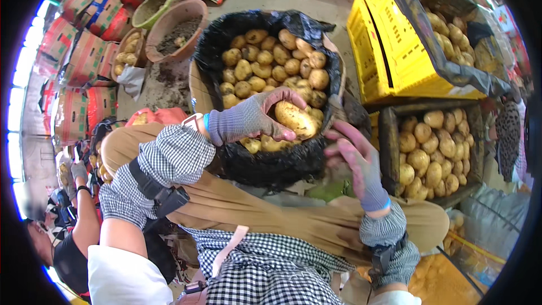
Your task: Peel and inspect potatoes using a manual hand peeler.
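Observation:
My left hand [240,117], in a grey-purple work glove, grips a large pale yellow potato [296,120] between thumb and fingers. It holds the potato over the near right part of a round container lined with black plastic [265,169]. Many smaller potatoes [262,70] fill that container, several with dark dirt on the skin. My right hand [361,164], gloved alike, is just right of the container's rim. Its fingers are spread and nothing shows in them; the fingertips are slightly blurred.
On the right sits a dark-lined crate [480,158] of potatoes, with a yellow plastic crate [401,39] beyond. Far left are a pinkish tub [197,17] with soil and stacked cardboard boxes [73,73]. Another person's gloved hand [79,170] shows at the left.

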`<state>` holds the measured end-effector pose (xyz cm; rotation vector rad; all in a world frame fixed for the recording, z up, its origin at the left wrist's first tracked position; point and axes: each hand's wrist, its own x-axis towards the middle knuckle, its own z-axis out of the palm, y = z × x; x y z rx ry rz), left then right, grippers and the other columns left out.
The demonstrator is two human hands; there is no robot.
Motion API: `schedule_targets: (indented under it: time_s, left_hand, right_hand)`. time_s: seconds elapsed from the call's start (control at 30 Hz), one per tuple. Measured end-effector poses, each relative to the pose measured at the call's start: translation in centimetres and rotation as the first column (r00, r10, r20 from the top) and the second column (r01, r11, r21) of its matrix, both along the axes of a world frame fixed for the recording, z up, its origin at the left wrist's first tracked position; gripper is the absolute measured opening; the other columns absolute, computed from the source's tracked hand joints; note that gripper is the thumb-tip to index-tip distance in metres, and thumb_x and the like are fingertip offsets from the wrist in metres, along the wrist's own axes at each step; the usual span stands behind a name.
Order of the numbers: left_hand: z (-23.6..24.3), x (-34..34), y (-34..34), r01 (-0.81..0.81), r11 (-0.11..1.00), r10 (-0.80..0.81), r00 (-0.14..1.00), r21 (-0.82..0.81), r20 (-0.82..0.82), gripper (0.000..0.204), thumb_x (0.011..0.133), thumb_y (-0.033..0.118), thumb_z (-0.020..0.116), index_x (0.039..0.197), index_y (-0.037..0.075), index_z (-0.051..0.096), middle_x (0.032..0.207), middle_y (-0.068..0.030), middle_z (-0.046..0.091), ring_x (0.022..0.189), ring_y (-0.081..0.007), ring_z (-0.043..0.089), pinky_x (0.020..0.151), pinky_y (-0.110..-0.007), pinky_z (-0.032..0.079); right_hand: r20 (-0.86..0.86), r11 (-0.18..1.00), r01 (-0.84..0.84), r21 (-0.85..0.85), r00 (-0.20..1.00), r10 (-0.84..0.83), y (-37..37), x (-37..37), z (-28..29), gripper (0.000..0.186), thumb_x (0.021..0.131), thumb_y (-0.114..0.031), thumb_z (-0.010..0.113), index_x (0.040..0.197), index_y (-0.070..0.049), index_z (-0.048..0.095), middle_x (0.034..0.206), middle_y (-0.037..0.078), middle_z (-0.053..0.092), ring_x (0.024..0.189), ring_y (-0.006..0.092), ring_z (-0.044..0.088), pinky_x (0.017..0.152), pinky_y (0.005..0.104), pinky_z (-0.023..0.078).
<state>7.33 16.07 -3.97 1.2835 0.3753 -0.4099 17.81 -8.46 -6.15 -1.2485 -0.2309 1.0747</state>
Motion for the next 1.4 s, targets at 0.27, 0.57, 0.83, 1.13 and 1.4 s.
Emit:
schedule_targets:
  time_s: [0.27, 0.57, 0.83, 1.13, 1.4]
  left_hand:
    - [-1.8, 0.1, -5.8, -0.146, 0.982, 0.167, 0.967, -0.122, 0.194, 0.061, 0.083, 0.005, 0.072, 0.136, 0.007, 0.041, 0.124, -0.0046, 0.055, 0.113, -0.0113, 0.054, 0.094, -0.026, 0.045]
    - [-2.5, 0.1, -8.3, -0.295, 0.952, 0.247, 0.893, 0.075, 0.376, 0.066, 0.081, -0.001, 0.067, 0.14, 0.002, 0.036, 0.13, -0.0049, 0.05, 0.117, -0.0137, 0.051, 0.101, -0.03, 0.042]
    - [-1.3, 0.7, -8.1, -0.402, 0.85, 0.47, 0.871, -0.341, 0.144, 0.06, 0.083, 0.009, 0.068, 0.136, 0.003, 0.04, 0.128, -0.0092, 0.052, 0.114, -0.0175, 0.054, 0.098, -0.036, 0.046]
    - [-3.2, 0.4, -8.5, -0.482, 0.872, 0.474, 0.781, -0.09, 0.406, 0.058, 0.084, 0.015, 0.07, 0.135, 0.003, 0.042, 0.126, -0.0058, 0.053, 0.109, -0.0141, 0.056, 0.095, -0.028, 0.046]
    - [-1.9, -0.3, -8.9, -0.366, 0.902, 0.403, 0.903, -0.23, 0.145, 0.063, 0.083, 0.015, 0.073, 0.136, 0.008, 0.04, 0.123, -0.0042, 0.053, 0.101, -0.0099, 0.056, 0.083, -0.025, 0.049]
  right_hand:
    - [0.145, 0.986, 0.036, 0.16, 0.988, -0.059, 0.8, -0.9, -0.4, 0.067, 0.081, -0.01, 0.073, 0.138, 0.001, 0.039, 0.126, 0.01, 0.051, 0.105, 0.0133, 0.056, 0.078, 0.0263, 0.052]
    - [0.655, 0.989, 0.092, 0.115, 0.742, -0.145, 0.3, -0.9, -2.0, 0.07, 0.068, 0.004, 0.072, 0.133, -0.002, 0.048, 0.131, 0.012, 0.051, 0.121, 0.023, 0.05, 0.104, 0.0324, 0.038]
    - [0.805, 0.998, 0.05, 0.04, 0.59, -0.062, -0.3, -0.4, -1.3, 0.071, 0.069, 0.003, 0.072, 0.135, -0.004, 0.047, 0.132, 0.012, 0.05, 0.123, 0.0208, 0.049, 0.104, 0.0317, 0.038]
    - [0.299, 0.985, 0.117, 0.129, 0.942, -0.151, 0.2, -0.9, -1.2, 0.07, 0.07, 0.0, 0.075, 0.134, -0.004, 0.048, 0.13, 0.011, 0.053, 0.118, 0.0195, 0.051, 0.1, 0.0297, 0.041]
    - [0.841, 0.997, 0.044, 0.057, 0.536, -0.072, -0.2, 0.1, -1.2, 0.076, 0.067, 0.008, 0.065, 0.139, -0.004, 0.043, 0.132, 0.016, 0.051, 0.123, 0.0265, 0.05, 0.103, 0.0344, 0.04]
